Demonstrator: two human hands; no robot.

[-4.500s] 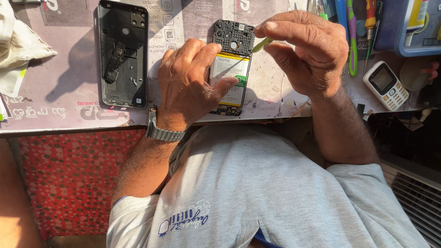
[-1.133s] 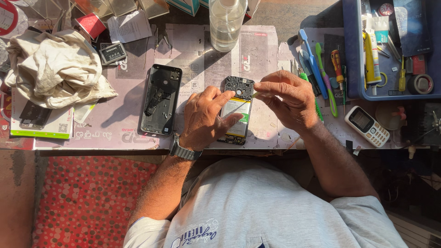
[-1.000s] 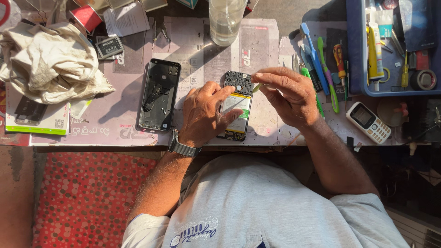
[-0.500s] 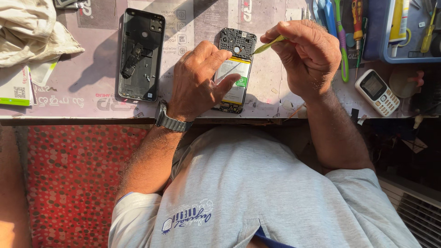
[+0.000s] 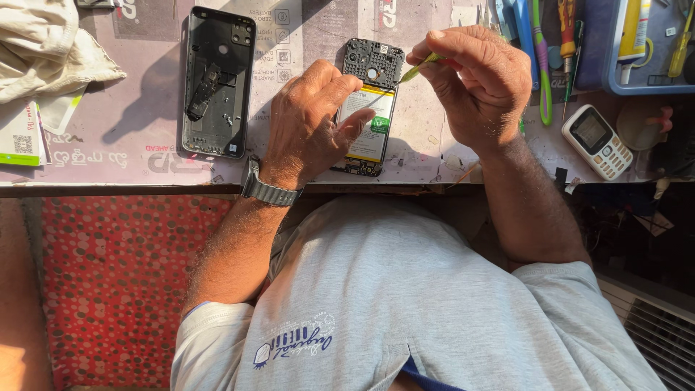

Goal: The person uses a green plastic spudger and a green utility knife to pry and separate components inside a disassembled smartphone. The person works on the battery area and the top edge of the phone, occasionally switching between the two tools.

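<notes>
An opened smartphone (image 5: 371,94) lies face down on the work mat, its battery and black inner frame showing. My left hand (image 5: 308,123) presses down on its left side and holds it still, a metal watch on that wrist. My right hand (image 5: 474,83) pinches a thin yellow-green pry tool (image 5: 418,67) whose tip meets the phone's upper right corner. The phone's removed black back cover (image 5: 216,83) lies inside up to the left.
A crumpled white cloth (image 5: 51,47) sits at the far left. A small white keypad phone (image 5: 597,141) lies to the right, beside screwdrivers and a green tool (image 5: 539,65). A blue tray (image 5: 644,47) holds more tools. The bench edge (image 5: 145,188) runs below.
The view has tilted down and closer to the bench since a second ago. My right hand has shifted its tool tip slightly along the phone's top right corner; my left hand stays put.
</notes>
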